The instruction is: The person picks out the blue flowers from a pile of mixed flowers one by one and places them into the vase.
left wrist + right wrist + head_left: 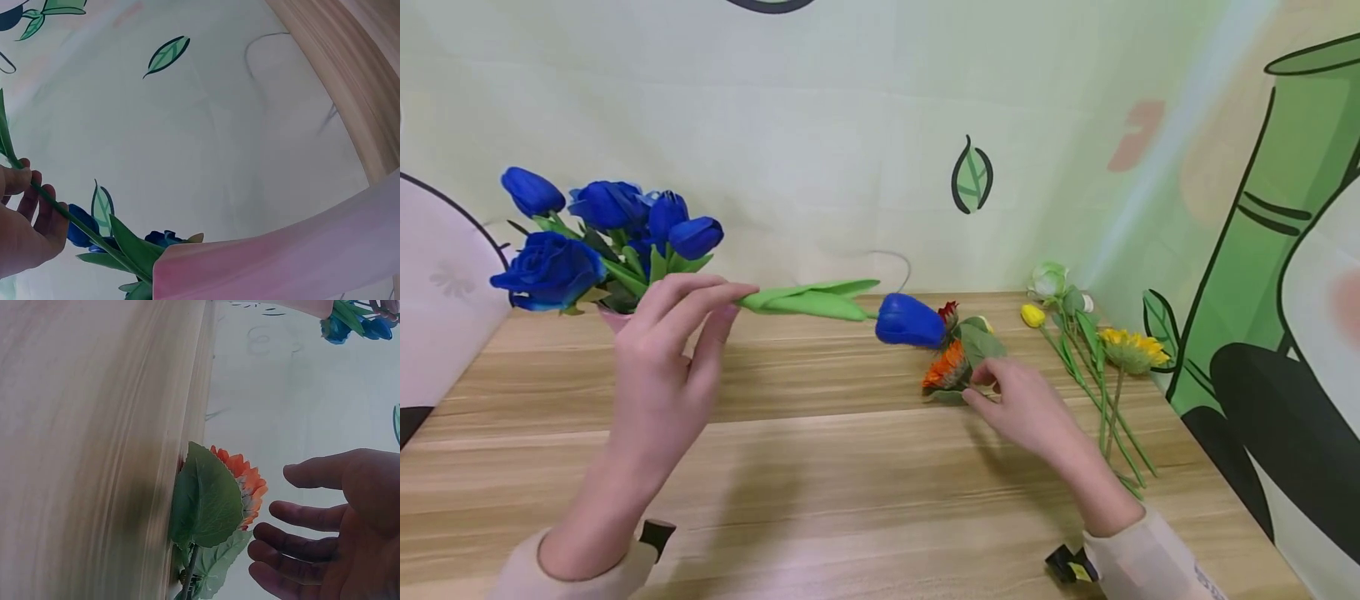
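Observation:
My left hand [673,342] pinches the green stem of a blue tulip [910,321] between thumb and fingers. The tulip lies nearly level, its bloom pointing right. Behind that hand stands a pink vase [206,269] of blue flowers [606,208], mostly hidden in the head view; the left wrist view shows the held stem [69,219] running toward the vase's mouth. Beside an orange sunflower [947,367] on the table is my right hand [1026,408]. The right wrist view shows its fingers spread and apart from the orange bloom [247,481] and its leaf [209,500].
On the right of the wooden table [850,500] lie a yellow sunflower [1131,350], a small yellow tulip [1033,315] and a pale green-white flower [1048,281], their stems crossing. A dark red flower [950,313] lies behind the orange one. A printed backdrop [820,150] rises behind.

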`<state>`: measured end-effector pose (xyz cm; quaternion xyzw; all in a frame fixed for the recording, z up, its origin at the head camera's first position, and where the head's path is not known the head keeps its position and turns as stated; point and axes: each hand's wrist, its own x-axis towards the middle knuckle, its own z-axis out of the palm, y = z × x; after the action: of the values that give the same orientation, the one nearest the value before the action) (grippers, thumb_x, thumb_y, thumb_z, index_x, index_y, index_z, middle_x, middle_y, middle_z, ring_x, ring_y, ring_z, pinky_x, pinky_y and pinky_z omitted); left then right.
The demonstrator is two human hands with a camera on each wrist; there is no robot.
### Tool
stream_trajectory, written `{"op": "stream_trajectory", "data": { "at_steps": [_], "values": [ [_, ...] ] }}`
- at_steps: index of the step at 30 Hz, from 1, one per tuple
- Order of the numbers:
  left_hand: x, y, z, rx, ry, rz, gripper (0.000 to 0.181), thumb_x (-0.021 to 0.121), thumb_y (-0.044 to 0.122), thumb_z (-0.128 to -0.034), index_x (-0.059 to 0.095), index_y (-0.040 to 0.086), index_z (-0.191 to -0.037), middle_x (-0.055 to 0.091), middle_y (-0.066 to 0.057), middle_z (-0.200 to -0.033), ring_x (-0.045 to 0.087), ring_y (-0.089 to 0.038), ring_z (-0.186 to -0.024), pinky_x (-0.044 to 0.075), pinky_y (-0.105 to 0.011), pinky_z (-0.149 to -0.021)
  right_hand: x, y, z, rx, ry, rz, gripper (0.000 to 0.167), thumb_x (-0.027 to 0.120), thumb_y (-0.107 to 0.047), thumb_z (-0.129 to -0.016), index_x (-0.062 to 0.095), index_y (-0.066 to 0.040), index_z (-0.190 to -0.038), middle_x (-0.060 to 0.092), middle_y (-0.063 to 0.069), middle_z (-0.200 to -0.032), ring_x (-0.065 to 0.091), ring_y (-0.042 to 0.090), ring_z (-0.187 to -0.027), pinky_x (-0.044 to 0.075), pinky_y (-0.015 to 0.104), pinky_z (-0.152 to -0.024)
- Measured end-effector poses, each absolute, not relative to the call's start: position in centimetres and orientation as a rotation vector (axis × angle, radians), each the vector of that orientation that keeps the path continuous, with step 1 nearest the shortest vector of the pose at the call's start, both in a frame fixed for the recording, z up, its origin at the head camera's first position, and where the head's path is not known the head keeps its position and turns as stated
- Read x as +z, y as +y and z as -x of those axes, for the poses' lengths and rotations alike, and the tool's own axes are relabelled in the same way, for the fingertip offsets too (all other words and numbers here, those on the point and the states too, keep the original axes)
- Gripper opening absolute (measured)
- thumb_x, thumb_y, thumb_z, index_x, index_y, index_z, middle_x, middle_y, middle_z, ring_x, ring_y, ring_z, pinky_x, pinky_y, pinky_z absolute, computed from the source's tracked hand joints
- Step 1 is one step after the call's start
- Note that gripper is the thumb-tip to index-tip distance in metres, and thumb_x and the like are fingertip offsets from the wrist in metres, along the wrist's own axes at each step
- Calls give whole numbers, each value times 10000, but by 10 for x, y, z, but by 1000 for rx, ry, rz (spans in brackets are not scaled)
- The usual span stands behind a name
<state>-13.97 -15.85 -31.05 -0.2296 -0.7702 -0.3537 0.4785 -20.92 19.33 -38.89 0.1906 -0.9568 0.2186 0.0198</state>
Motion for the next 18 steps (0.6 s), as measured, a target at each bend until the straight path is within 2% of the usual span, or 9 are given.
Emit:
{"op": "stream_trajectory", "data": {
  "at_steps": [4, 8, 11, 15, 18],
  "values": [
    [-309, -160, 141, -906, -1854, 517, 168, 664, -100, -945, 769, -31, -1057, 705, -171, -1023, 660, -291, -993, 427, -205, -828, -390, 194, 209, 689, -2971, -584, 267, 711, -241, -971, 699, -18, -1116, 706, 140, -1079, 657, 330, -1019, 536, 529, -879],
    [-306, -161, 144, -930, -1815, 487, 157, 656, -100, -951, 763, -45, -1051, 703, -183, -1007, 654, -291, -935, 397, -215, -757, -390, 194, 208, 696, -2978, -579, 277, 715, -239, -969, 697, -10, -1123, 704, 154, -1084, 658, 335, -1015, 538, 524, -874],
    [-304, -162, 144, -947, -1801, 459, 152, 656, -93, -954, 759, -53, -1058, 703, -187, -1011, 647, -274, -933, 411, -210, -761, -390, 196, 208, 697, -2977, -577, 265, 710, -232, -973, 698, -11, -1119, 704, 152, -1083, 658, 332, -1016, 538, 527, -872],
    [-301, -164, 144, -991, -1771, 405, 169, 655, -119, -943, 755, -65, -1069, 700, -188, -1025, 638, -182, -944, 481, -137, -795, -390, 197, 209, 702, -2969, -580, 258, 702, -230, -979, 697, -15, -1120, 707, 144, -1087, 660, 332, -1022, 538, 531, -872],
    [-298, -165, 145, -1009, -1754, 362, 185, 655, -133, -936, 750, -70, -1082, 694, -185, -1030, 626, -95, -953, 510, -125, -814, -389, 197, 209, 703, -2967, -581, 255, 700, -231, -979, 697, -16, -1116, 707, 153, -1090, 660, 343, -1028, 536, 534, -874]
  ]
}}
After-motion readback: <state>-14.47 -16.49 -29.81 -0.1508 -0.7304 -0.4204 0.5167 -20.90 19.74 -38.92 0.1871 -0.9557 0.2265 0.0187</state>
